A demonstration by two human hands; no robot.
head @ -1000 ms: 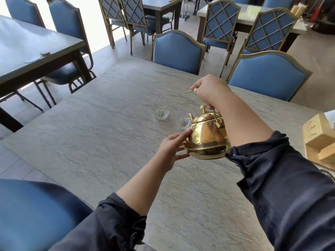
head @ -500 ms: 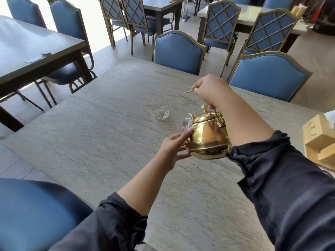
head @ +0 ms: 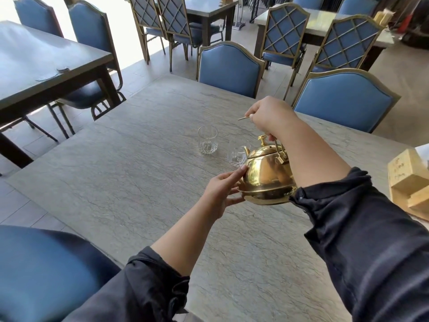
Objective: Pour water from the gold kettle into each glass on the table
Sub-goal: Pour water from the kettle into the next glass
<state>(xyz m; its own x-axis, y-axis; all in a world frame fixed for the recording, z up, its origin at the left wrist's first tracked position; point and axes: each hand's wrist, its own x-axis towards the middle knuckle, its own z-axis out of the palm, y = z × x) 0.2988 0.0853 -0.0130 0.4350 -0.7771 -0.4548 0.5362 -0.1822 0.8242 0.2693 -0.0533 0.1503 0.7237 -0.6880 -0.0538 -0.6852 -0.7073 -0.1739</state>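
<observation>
Evidently mid-pour, the gold kettle (head: pixel 267 177) hung tilted above the surface (head: pixel 139 182), its spout at the rim of the nearer glass (head: pixel 236 154). The right hand (head: pixel 271 117) was closed around the handle to carry the weight, while the left hand (head: pixel 222 189), fingers spread, steadied the kettle's side. The farther glass (head: pixel 207 140) stood just beside.
</observation>
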